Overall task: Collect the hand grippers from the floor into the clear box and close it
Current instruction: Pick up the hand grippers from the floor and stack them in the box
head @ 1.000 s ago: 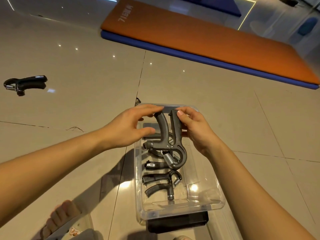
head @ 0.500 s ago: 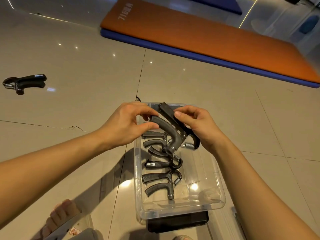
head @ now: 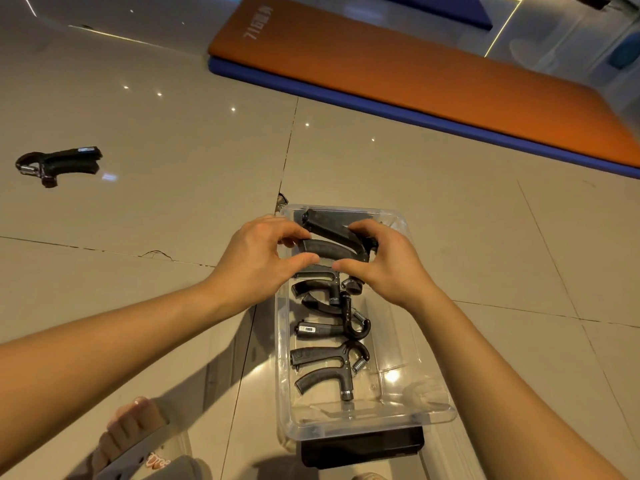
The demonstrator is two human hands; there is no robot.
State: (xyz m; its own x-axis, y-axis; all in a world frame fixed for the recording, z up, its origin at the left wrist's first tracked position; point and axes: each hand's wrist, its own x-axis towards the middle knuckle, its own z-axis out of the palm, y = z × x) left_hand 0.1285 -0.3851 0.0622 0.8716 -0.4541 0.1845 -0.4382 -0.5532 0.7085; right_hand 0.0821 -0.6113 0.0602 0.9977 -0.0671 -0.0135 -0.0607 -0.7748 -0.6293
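Observation:
A clear plastic box (head: 429, 407) stands open on the tiled floor in front of me. Several black hand grippers (head: 322, 372) lie in a row inside it. At the box's far end a further black hand gripper (head: 329, 237) lies flat with its handles pointing left. My left hand (head: 263, 261) pinches its handle ends and my right hand (head: 384, 265) grips its spring end. One more hand gripper (head: 57, 165) lies alone on the floor at far left.
An orange exercise mat (head: 415, 71) on a blue one lies across the floor beyond the box. A black object (head: 363, 446) pokes out from under the box's near end. My sandalled foot (head: 135, 441) is at the bottom left.
The gripper in my hands has turned from upright to flat and gone down into the far end of the box, with both hands following it.

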